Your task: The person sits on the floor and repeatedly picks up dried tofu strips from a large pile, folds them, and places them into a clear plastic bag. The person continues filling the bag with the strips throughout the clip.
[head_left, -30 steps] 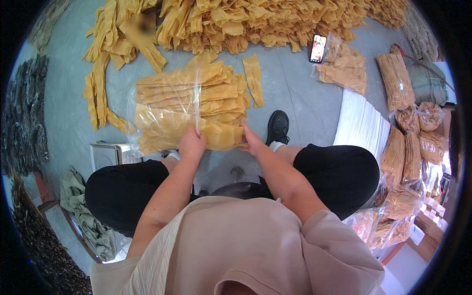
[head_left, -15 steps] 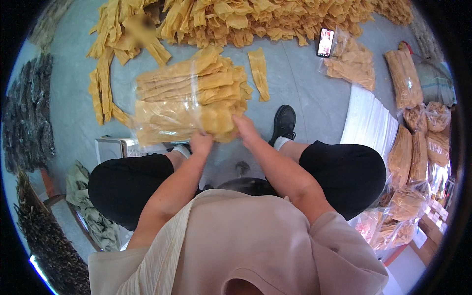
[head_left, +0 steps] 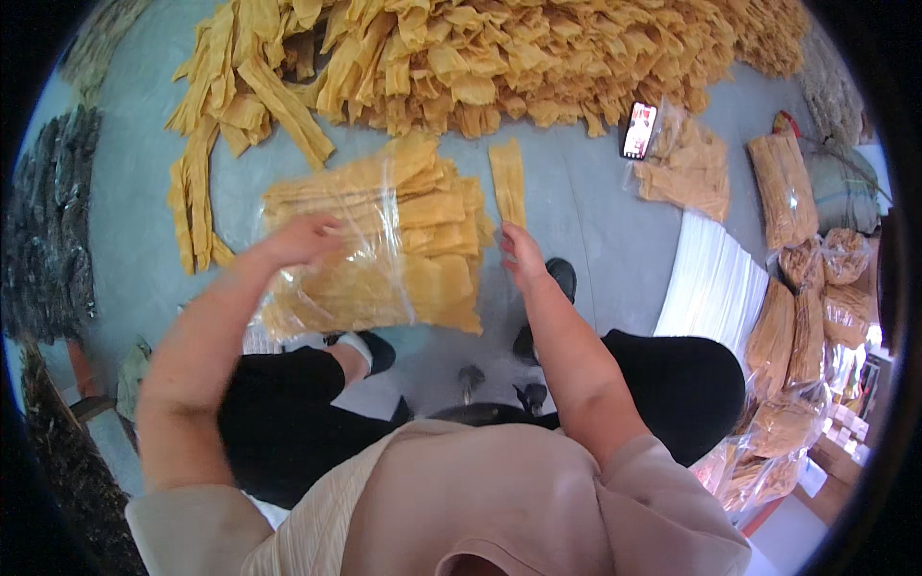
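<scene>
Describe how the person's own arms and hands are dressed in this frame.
Both forearms are bare from the short sleeves down. The left hand and right hand wear no gloves, and no rings, watch or bracelet show. The short sleeves belong to a loose beige top with fine ribbing. Fingernails are too small to judge.

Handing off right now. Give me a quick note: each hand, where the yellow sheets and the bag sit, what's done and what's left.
Left hand: resting on top of the clear plastic bag of yellow dried sheets; grip unclear.
Right hand: open, beside the bag's right edge, just below a loose yellow strip on the grey floor.
Done: the bag holds a stack.
Left: a large loose pile lies beyond the bag.
</scene>
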A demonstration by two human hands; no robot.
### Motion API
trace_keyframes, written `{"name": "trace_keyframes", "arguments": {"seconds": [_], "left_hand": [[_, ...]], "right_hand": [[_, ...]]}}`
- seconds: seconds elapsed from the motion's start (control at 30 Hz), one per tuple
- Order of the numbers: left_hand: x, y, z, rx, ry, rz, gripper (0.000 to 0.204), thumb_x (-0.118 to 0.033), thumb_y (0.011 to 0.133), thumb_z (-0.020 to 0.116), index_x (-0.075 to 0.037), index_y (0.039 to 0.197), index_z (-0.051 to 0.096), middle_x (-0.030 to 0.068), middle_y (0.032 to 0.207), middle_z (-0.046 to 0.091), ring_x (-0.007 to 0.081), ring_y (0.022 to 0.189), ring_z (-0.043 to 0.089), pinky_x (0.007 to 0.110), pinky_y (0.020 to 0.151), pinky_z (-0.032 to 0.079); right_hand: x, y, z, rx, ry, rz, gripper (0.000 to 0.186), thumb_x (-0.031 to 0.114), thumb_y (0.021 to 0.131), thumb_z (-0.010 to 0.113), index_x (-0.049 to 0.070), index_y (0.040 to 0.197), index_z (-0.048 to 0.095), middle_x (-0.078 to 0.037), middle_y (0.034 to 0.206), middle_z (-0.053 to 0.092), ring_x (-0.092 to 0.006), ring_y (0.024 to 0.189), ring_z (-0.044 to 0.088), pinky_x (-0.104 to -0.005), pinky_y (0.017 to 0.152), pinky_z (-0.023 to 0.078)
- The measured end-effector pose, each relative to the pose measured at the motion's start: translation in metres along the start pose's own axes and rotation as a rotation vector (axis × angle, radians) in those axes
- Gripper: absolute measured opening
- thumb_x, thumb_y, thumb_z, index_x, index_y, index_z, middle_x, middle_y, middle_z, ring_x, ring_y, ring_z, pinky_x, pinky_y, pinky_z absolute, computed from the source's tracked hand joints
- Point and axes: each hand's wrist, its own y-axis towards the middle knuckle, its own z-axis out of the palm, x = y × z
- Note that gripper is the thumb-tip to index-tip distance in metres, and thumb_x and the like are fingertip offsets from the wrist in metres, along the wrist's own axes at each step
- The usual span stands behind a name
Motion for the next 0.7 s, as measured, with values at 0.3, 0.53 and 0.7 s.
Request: {"name": "trace_keyframes", "arguments": {"seconds": [0.3,0.53,0.7], "left_hand": [[0.148,0.049,-0.051,-0.682,-0.308,-0.012,0.07,-0.046,0.085,0.063,-0.015,0.142,0.036,0.0171,0.138,0.042,0.0292,0.122,0.047,0.038,0.101,0.038],[0.142,0.065,-0.024,-0.456,-0.726,0.059,0.069,-0.048,0.087,0.059,-0.018,0.143,0.032,0.0169,0.138,0.039,0.0253,0.126,0.039,0.037,0.098,0.041],[0.142,0.052,-0.035,-0.43,-0.545,0.169,0.062,-0.04,0.089,0.06,-0.021,0.142,0.035,0.0105,0.131,0.047,0.0264,0.112,0.052,0.039,0.095,0.044]], "right_hand": [[0.051,0.095,0.06,-0.028,-0.087,-0.109,0.07,0.058,0.085,0.052,0.01,0.135,0.043,-0.006,0.135,0.044,-0.023,0.122,0.043,-0.0376,0.097,0.035],[0.066,0.065,0.123,0.47,0.165,0.247,0.049,0.045,0.092,0.048,0.008,0.124,0.053,-0.011,0.115,0.062,-0.0264,0.1,0.062,-0.0429,0.085,0.052],[0.047,0.103,0.051,0.175,-0.485,0.062,0.05,0.045,0.088,0.053,0.007,0.121,0.055,-0.006,0.107,0.062,-0.0203,0.089,0.061,-0.0351,0.073,0.05]]}}
